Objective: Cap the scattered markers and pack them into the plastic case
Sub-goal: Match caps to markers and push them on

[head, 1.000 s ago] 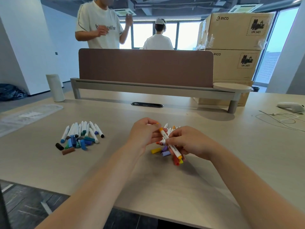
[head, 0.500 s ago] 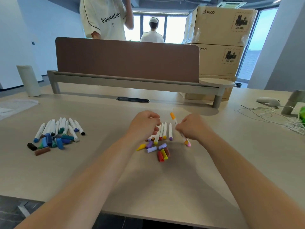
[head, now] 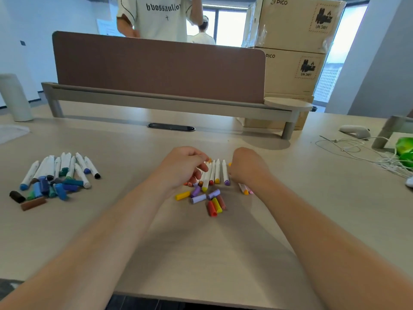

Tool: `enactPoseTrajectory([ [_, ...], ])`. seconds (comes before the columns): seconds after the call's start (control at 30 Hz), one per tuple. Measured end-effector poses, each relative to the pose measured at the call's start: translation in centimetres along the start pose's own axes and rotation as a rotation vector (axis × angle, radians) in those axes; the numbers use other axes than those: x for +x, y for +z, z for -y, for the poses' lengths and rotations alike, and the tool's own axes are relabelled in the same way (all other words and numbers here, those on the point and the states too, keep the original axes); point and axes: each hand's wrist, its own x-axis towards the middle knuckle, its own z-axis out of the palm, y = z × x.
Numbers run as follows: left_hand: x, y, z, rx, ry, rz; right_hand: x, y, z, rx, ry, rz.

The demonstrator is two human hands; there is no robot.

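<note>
White markers (head: 218,172) between hands | right hand (head: 248,168) grips marker (head: 243,188) | left hand (head: 183,166) grip unclear

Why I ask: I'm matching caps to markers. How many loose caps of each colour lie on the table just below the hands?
Yellow caps: 2
Purple caps: 3
Red cap: 1
Brown cap: 1
Total: 7

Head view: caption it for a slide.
Right hand grips a marker beside warm-coloured markers at the left hand; loose caps lie nearer, a blue-green pile far left.
</note>
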Motion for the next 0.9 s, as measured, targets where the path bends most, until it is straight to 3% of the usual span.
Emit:
enactPoseTrajectory([
  [0.33,0.4,-0.8,0.9,-0.034,0.001,-0.058,1.1,0.4,3.3,-0.159,-0.054,0.070],
  [0.57,0.4,-1.8,1.1,0.515,0.099,-0.054,1.5,0.2,3.7,-0.163,-0.060,0.097],
  [0.9,-0.7,-0.9,0.2,0.728,0.164,0.152,-1.1,-2.0,1.7,0.623,-0.009,0.190],
])
